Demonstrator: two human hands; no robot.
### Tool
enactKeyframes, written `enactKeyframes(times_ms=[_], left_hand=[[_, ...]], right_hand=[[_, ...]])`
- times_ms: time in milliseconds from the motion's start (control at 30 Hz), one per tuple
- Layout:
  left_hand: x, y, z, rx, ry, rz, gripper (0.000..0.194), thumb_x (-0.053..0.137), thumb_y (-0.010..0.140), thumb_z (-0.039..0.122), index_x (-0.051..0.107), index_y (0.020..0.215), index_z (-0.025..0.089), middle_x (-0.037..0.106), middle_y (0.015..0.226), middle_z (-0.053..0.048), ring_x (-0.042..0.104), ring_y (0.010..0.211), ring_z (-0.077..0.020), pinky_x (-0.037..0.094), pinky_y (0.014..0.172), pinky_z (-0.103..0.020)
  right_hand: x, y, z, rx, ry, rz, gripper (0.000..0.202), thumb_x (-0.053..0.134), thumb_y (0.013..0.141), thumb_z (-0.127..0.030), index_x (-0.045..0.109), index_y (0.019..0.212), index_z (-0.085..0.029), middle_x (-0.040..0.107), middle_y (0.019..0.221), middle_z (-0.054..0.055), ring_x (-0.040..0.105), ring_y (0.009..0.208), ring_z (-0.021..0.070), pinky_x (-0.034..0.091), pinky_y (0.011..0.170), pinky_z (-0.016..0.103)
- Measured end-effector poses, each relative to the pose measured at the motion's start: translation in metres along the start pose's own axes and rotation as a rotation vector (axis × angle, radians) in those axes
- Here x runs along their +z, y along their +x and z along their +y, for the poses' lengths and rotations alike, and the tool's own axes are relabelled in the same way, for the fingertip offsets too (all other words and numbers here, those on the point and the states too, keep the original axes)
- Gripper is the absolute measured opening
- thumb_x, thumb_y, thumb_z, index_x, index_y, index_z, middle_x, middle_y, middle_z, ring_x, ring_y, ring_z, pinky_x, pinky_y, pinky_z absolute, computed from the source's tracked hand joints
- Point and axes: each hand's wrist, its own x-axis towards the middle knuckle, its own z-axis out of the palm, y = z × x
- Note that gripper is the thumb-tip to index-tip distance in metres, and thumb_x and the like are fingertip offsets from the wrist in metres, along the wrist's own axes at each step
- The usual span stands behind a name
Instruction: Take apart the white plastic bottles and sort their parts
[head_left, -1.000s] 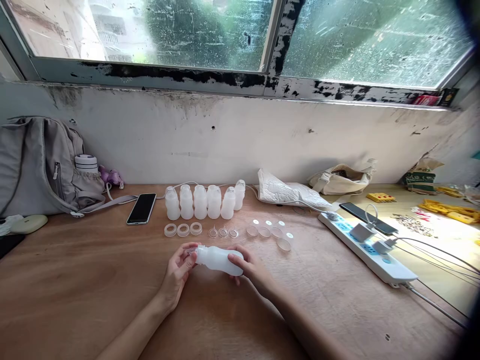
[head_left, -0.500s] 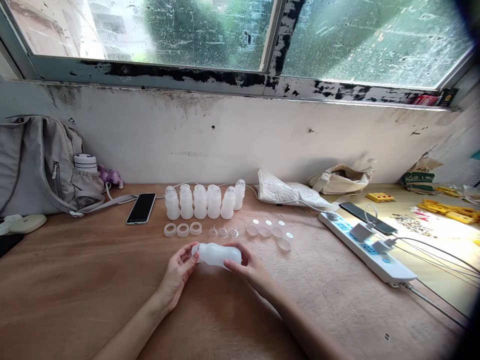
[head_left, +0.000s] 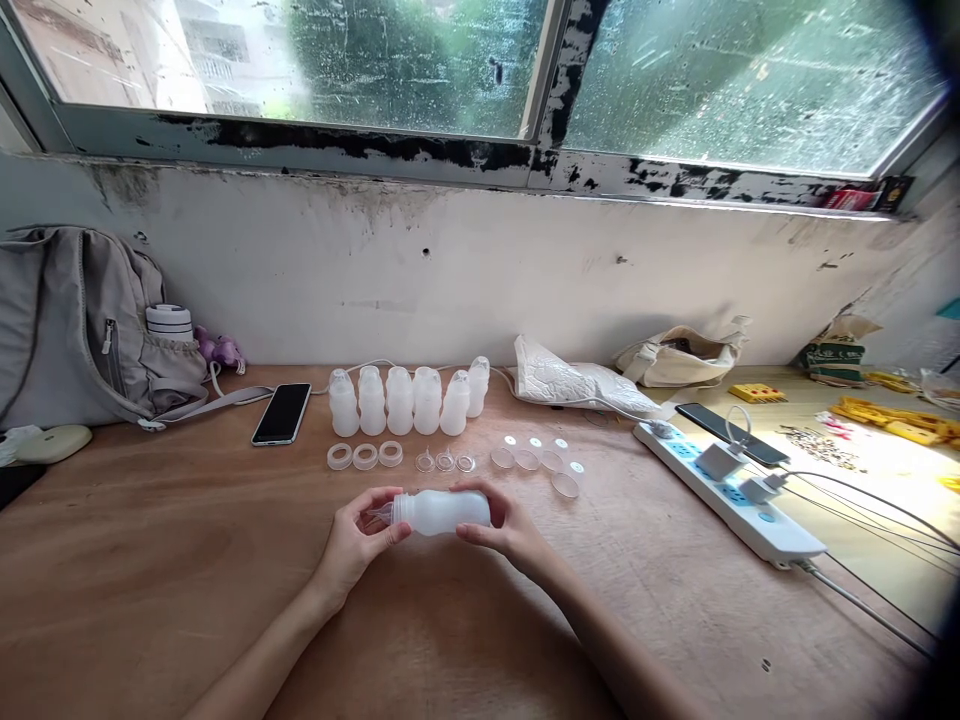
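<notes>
A frosted white baby bottle [head_left: 441,512] lies sideways between my hands, just above the wooden table [head_left: 420,630]. My left hand [head_left: 365,535] is closed round its neck end, where a clear nipple [head_left: 381,513] shows between the fingers. The base end is gripped by my right hand [head_left: 501,525]. Beyond them, white screw rings [head_left: 365,457], clear nipples [head_left: 445,460] and clear round caps [head_left: 527,458] with small white discs lie in a row. Several similar bottles [head_left: 400,402] stand upright behind these parts.
A black phone [head_left: 281,414] and a grey backpack [head_left: 82,320] are on the left. To the right lie a white power strip [head_left: 727,490] with chargers and cables, and another phone [head_left: 731,434]. A white padded pouch [head_left: 581,385] and a beige bag [head_left: 679,358] rest by the wall.
The bottle has turned level and shifted slightly right. Its neck and the clear nipple now show more plainly as my left fingers have moved round the neck.
</notes>
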Motion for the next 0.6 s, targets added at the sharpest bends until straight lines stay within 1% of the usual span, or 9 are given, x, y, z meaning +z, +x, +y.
enactKeyframes(times_ms=[100, 167, 200, 267, 300, 333, 400, 500, 600], left_hand=[[0.000, -0.001, 0.000, 0.008, -0.005, -0.004, 0.041, 0.073, 0.056, 0.027, 0.060, 0.093, 0.016, 0.064, 0.092, -0.006, 0.059, 0.086, -0.0196, 0.046, 0.080, -0.030], [0.000, -0.001, -0.001, 0.025, -0.011, -0.017, 0.041, 0.073, 0.055, 0.026, 0.060, 0.093, 0.016, 0.063, 0.093, -0.006, 0.059, 0.087, -0.0200, 0.047, 0.080, -0.031], [0.000, -0.001, -0.003, 0.040, -0.011, -0.025, 0.042, 0.074, 0.055, 0.025, 0.060, 0.093, 0.016, 0.063, 0.094, -0.006, 0.059, 0.087, -0.0202, 0.047, 0.080, -0.031], [-0.001, 0.000, -0.006, 0.083, 0.007, -0.034, 0.041, 0.074, 0.054, 0.024, 0.060, 0.092, 0.017, 0.062, 0.095, -0.006, 0.058, 0.089, -0.0204, 0.046, 0.082, -0.032], [-0.001, 0.000, -0.008, 0.106, 0.025, -0.036, 0.041, 0.074, 0.054, 0.023, 0.060, 0.092, 0.017, 0.061, 0.097, -0.006, 0.057, 0.090, -0.0204, 0.046, 0.083, -0.032], [-0.002, 0.000, -0.009, 0.125, 0.044, -0.038, 0.040, 0.074, 0.054, 0.022, 0.060, 0.092, 0.018, 0.061, 0.098, -0.006, 0.057, 0.092, -0.0202, 0.045, 0.084, -0.032], [-0.004, 0.001, -0.010, 0.139, 0.062, -0.051, 0.039, 0.073, 0.055, 0.021, 0.060, 0.092, 0.019, 0.059, 0.102, -0.006, 0.056, 0.095, -0.0204, 0.045, 0.085, -0.032], [-0.006, 0.002, -0.009, 0.109, 0.036, -0.074, 0.038, 0.073, 0.054, 0.022, 0.061, 0.090, 0.018, 0.060, 0.101, -0.006, 0.056, 0.094, -0.0212, 0.048, 0.081, -0.032], [-0.008, 0.003, -0.007, 0.078, 0.029, -0.090, 0.038, 0.074, 0.054, 0.023, 0.061, 0.089, 0.018, 0.061, 0.094, -0.006, 0.057, 0.088, -0.0210, 0.050, 0.075, -0.032]], right_hand=[[0.000, 0.000, -0.002, 0.011, -0.003, 0.006, 0.036, 0.069, 0.061, -0.032, 0.056, 0.094, -0.025, 0.059, 0.084, 0.000, 0.056, 0.074, 0.0166, 0.045, 0.062, 0.027], [0.002, 0.000, -0.001, 0.078, -0.009, 0.005, 0.032, 0.064, 0.066, -0.038, 0.056, 0.092, -0.022, 0.059, 0.075, 0.000, 0.056, 0.065, 0.0149, 0.045, 0.052, 0.024], [0.003, 0.000, 0.000, 0.135, -0.005, 0.003, 0.030, 0.059, 0.070, -0.044, 0.056, 0.089, -0.021, 0.058, 0.067, -0.001, 0.055, 0.056, 0.0136, 0.042, 0.045, 0.023], [0.005, 0.001, 0.003, 0.257, 0.030, -0.013, 0.038, 0.042, 0.078, -0.053, 0.055, 0.086, -0.018, 0.051, 0.051, -0.003, 0.048, 0.039, 0.0106, 0.032, 0.033, 0.020], [0.006, 0.001, 0.004, 0.304, 0.064, -0.027, 0.043, 0.034, 0.080, -0.056, 0.054, 0.086, -0.018, 0.048, 0.047, -0.003, 0.044, 0.034, 0.0095, 0.028, 0.030, 0.019], [0.006, 0.000, 0.005, 0.333, 0.103, -0.049, 0.045, 0.031, 0.081, -0.057, 0.053, 0.088, -0.018, 0.048, 0.046, -0.004, 0.043, 0.033, 0.0089, 0.026, 0.029, 0.018], [0.005, 0.000, 0.005, 0.345, 0.168, -0.104, 0.039, 0.040, 0.078, -0.054, 0.050, 0.094, -0.020, 0.052, 0.055, -0.003, 0.045, 0.037, 0.0079, 0.028, 0.031, 0.017], [0.001, -0.001, 0.001, 0.301, 0.157, -0.140, 0.036, 0.061, 0.068, -0.041, 0.048, 0.096, -0.022, 0.055, 0.072, -0.002, 0.048, 0.046, 0.0068, 0.033, 0.037, 0.016], [-0.002, -0.002, -0.003, 0.220, 0.051, -0.128, 0.036, 0.064, 0.065, -0.035, 0.050, 0.096, -0.023, 0.054, 0.072, -0.003, 0.049, 0.053, 0.0087, 0.037, 0.043, 0.018]])
